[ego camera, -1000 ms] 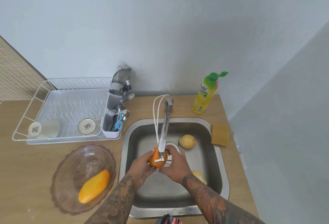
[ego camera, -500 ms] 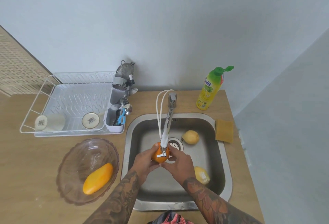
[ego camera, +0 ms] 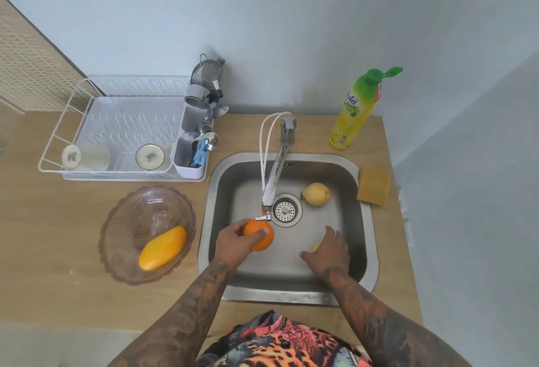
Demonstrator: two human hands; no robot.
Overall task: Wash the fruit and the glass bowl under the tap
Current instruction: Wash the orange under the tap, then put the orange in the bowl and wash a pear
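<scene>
A: Left hand (ego camera: 233,240) wrapped round the orange (ego camera: 259,235), thumb across its top, fingers curled behind. Held just below and in front of the tap (ego camera: 272,188) spout, over the sink (ego camera: 368,221) floor.

B: And the right hand (ego camera: 328,253)? Down low, fingers loosely spread and draped over a yellow fruit (ego camera: 315,247) on the basin floor. Only a sliver of yellow peeking out at the fingertips. Touching or gripping, hard to call.

A: Can't tell a proper grip, agreed. Looks like a reach for the next piece.

B: Pear (ego camera: 316,194) sitting beyond those right fingers, up toward the back of the basin, beside the drain (ego camera: 285,209). Stalk end pointing at the drain. Closer to the right hand than the left by a fair way.

A: Now the key line: glass bowl (ego camera: 116,238) out on the counter, off to the outer side of the left fingers, well apart from the right. Mango (ego camera: 162,248) lying in it, long axis slanting from near-left up toward the sink.

B: So orange probably bound leftward into that bowl, straight across the sink rim. Short carry, left hand far nearer.

A: Bowl itself not yet under the tap, by the look of things. Water from the spout impossible to make out.
</scene>
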